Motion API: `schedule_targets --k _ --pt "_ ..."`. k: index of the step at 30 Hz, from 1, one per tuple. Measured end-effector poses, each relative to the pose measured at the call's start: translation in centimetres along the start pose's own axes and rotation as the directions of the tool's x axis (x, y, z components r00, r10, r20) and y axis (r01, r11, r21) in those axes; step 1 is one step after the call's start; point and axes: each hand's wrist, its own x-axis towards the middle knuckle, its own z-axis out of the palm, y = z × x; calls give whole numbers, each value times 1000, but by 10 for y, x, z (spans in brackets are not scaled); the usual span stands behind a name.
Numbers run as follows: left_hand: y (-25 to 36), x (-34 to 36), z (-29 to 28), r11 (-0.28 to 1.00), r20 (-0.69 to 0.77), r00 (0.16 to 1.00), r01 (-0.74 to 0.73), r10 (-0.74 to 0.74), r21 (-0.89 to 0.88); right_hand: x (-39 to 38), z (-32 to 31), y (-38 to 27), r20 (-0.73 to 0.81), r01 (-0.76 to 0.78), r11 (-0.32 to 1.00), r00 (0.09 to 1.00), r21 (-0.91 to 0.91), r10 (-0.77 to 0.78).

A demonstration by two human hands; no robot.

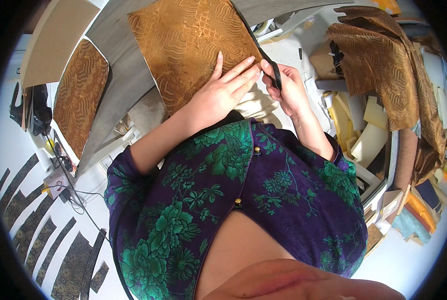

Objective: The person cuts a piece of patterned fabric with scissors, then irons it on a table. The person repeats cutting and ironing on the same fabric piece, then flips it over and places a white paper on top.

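Observation:
A brown-gold patterned fabric panel (188, 40) lies in front of me, its surface covered in wavy relief. My left hand (223, 86) rests flat on its near right part, fingers stretched toward the right edge. A narrow black strip (253, 36) runs along that edge. Its near end is between the thumb and fingers of my right hand (288, 87), where it bends down past the panel's corner. The fingertips of both hands almost meet there. What lies under my left palm is hidden.
A smaller brown patterned panel (81, 95) and a beige board (58, 42) lie at the left, by the grey work surface (126, 65). Dark patterned cut pieces (68, 265) lie lower left, near cables. At the right, brown cloth (378, 60) hangs over bins of foam and scraps.

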Motion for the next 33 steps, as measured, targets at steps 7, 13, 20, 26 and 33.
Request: schedule_targets --k 7,13,20,26,33 --pt "1 1 0 1000 7 1000 -6 6 9 1 1 0 17 17 1000 1000 -2 -17" --pt "12 2 7 999 17 999 -39 39 1 15 -3 -1 5 51 999 999 -15 -51" --pt "13 1 11 999 -5 999 -43 43 -12 12 -4 -1 7 49 999 999 -12 -49" --pt "24 0 12 996 -8 996 -86 85 -12 23 -8 -3 25 46 999 999 4 -46" --pt "27 -2 17 995 -5 995 -95 95 9 18 0 -3 -37 75 997 996 -15 -76"
